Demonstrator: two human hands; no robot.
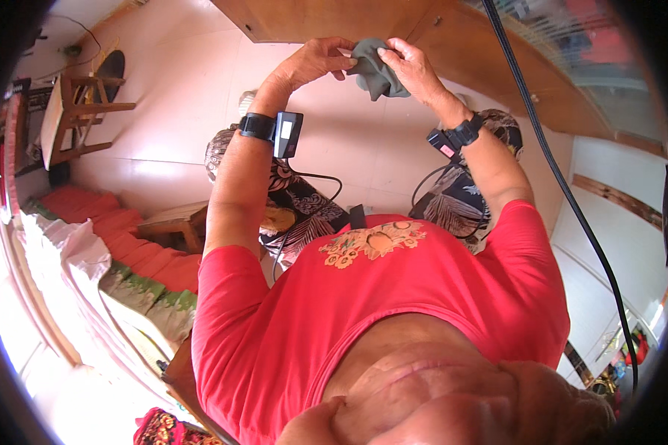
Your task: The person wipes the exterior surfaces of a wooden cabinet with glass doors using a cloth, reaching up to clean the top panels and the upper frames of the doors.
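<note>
A red T-shirt (378, 285) with a floral print (377, 242) is worn with dark patterned trousers (315, 202); cabled black boxes (295, 136) are mounted on wristbands (257, 126).

A soft, dull grey cloth (377, 73), crumpled into loose folds, is gripped at opposite sides between the hands (313, 62), one uneven edge jutting free.

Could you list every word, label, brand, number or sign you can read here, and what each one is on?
No text is readable.
White label on the left wrist's black box: too small to read.
Pink label on the right wrist's black box: too small to read.
Grey cloth in both hands: no lettering visible.
Red shirt: flower print, no lettering visible.
</note>
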